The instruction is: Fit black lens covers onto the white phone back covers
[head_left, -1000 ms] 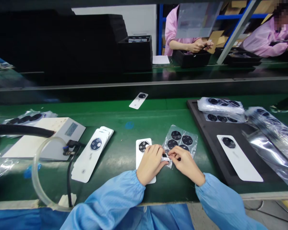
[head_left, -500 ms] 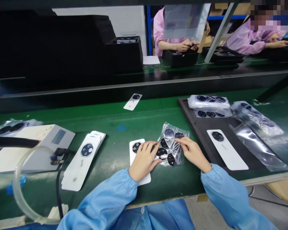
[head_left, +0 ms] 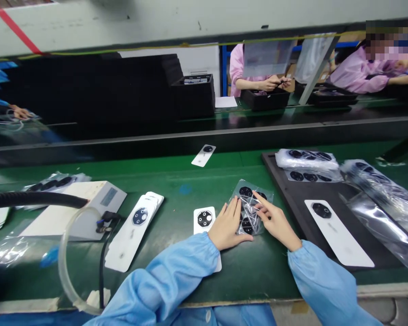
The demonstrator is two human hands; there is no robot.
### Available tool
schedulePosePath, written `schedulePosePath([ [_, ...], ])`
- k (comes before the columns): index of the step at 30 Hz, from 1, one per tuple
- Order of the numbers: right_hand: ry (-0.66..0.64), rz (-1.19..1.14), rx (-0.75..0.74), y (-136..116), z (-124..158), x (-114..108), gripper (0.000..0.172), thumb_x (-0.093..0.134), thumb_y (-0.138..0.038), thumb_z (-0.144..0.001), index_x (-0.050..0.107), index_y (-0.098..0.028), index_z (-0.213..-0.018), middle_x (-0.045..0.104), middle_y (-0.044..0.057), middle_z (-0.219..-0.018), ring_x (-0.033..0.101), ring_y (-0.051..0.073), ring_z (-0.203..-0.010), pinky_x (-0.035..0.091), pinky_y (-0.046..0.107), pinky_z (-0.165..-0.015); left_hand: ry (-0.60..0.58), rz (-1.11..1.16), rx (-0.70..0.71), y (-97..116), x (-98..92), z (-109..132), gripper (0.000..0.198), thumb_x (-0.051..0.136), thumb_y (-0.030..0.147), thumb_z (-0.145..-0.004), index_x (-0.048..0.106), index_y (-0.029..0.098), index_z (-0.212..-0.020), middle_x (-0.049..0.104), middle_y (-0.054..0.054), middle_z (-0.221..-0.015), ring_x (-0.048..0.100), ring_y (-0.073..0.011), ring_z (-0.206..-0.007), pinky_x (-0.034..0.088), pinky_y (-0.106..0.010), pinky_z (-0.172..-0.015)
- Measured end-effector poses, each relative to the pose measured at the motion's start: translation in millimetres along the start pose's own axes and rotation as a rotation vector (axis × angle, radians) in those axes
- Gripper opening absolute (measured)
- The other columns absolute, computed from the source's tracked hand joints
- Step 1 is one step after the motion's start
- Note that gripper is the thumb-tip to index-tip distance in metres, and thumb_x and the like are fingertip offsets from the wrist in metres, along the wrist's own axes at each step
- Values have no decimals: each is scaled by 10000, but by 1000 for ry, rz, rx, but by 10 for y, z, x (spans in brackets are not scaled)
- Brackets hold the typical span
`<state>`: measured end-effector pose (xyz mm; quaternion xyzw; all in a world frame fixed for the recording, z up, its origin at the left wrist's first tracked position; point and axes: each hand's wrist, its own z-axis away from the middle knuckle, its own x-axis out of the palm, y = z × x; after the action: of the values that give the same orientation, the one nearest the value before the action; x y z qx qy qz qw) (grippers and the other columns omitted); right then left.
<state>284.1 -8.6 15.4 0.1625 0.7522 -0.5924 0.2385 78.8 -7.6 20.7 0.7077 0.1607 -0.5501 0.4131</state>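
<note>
A clear plastic bag (head_left: 250, 206) with several black round camera-ring parts lies on the green belt (head_left: 190, 181) in front of me. My left hand (head_left: 228, 224) rests flat on the bag's left side, fingers stretched out. My right hand (head_left: 274, 219) presses on its right side with the index finger extended. A white phone back cover (head_left: 205, 222) with a black camera ring lies just left of my left hand, partly under my sleeve.
A stack of white back covers (head_left: 134, 228) and a grey box with hose (head_left: 75, 210) lie to the left. A black tray (head_left: 292, 190) at right holds one white cover (head_left: 336, 233) and bagged parts (head_left: 306, 159). Another cover (head_left: 203, 155) lies farther up the belt. People in pink work across.
My hands went from pinching a small part at the bag's near edge to lying spread on top of the bag. The camera view tilted upward.
</note>
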Motion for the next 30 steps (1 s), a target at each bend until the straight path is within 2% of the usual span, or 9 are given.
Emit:
schedulePosePath([
  [2, -5, 24, -39, -7, -17, -49, 507, 420, -143, -840, 558, -229, -1320, 656, 49, -937, 610, 168, -742, 523, 308, -690, -1, -15, -10, -23, 35, -13, 1220, 518, 795, -685, 47, 14, -1495, 140, -290, -1542, 100, -338, -1461, 209, -563, -1165],
  [4, 10, 47, -52, 1, -19, -92, 434, 388, -110, -808, 699, -200, -1097, 651, 61, -898, 606, 172, -705, 520, 327, -696, -6, -8, -9, -49, 27, -20, 1255, 493, 833, -658, 47, 11, -1494, 130, -283, -1546, 97, -335, -1463, 169, -567, -1176],
  [6, 36, 49, -28, 12, -18, -106, 366, 381, -110, -792, 725, -175, -897, 642, 69, -849, 601, 173, -650, 526, 335, -657, -8, 16, -37, -61, 4, -33, 1206, 447, 832, -694, 63, 17, -1495, 128, -265, -1553, 109, -324, -1465, 149, -567, -1180],
  [8, 41, 33, -4, 14, -18, -84, 299, 403, -156, -823, 700, -172, -852, 632, 69, -841, 615, 178, -651, 540, 327, -623, 22, 29, -92, -56, -6, -62, 1095, 381, 795, -770, 94, 26, -1494, 143, -246, -1559, 131, -307, -1466, 143, -566, -1181],
  [12, 18, -9, 22, 5, -18, 15, 169, 566, -290, -813, 660, -176, -894, 602, 60, -870, 624, 180, -682, 565, 305, -604, 117, -8, -164, -55, 30, -145, 1087, 380, 794, -771, 146, 2, -1479, 145, -266, -1552, 157, -320, -1461, 178, -584, -1164],
  [17, 1, -28, 26, 78, -36, 42, 324, 572, -289, -793, 642, -175, -1088, 601, 61, -913, 595, 156, -649, 564, 307, -635, 110, -26, -93, -144, 56, -188, 1181, 382, 855, -700, 161, -14, -1470, 146, -286, -1543, 181, -325, -1455, 162, -590, -1165],
  [21, 57, 1, 58, 192, -86, -26, 398, 498, -270, -814, 632, -167, -1175, 598, 97, -1034, 582, 160, -685, 551, 301, -628, 99, -14, -55, -230, 31, -241, 1255, 407, 882, -647, 123, -15, -1477, 132, -290, -1544, 151, -316, -1463, 112, -570, -1177],
  [26, 206, 49, 129, 323, -139, -84, 440, 452, -273, -812, 621, -129, -1193, 564, 158, -1203, 578, 192, -739, 540, 301, -550, -52, 36, 103, -436, -101, -519, 1266, 528, 810, -652, 60, -21, -1485, 92, -285, -1552, 82, -305, -1475, 59, -564, -1178],
  [30, 215, 30, 188, 415, -109, -89, 467, 501, -333, -827, 602, -151, -1245, 613, 148, -1183, 627, 198, -765, 556, 276, -570, -222, 76, 260, -693, -305, -842, 1338, 699, 706, -571, 40, -8, -1491, 93, -285, -1550, 131, -329, -1465, 14, -597, -1162],
])
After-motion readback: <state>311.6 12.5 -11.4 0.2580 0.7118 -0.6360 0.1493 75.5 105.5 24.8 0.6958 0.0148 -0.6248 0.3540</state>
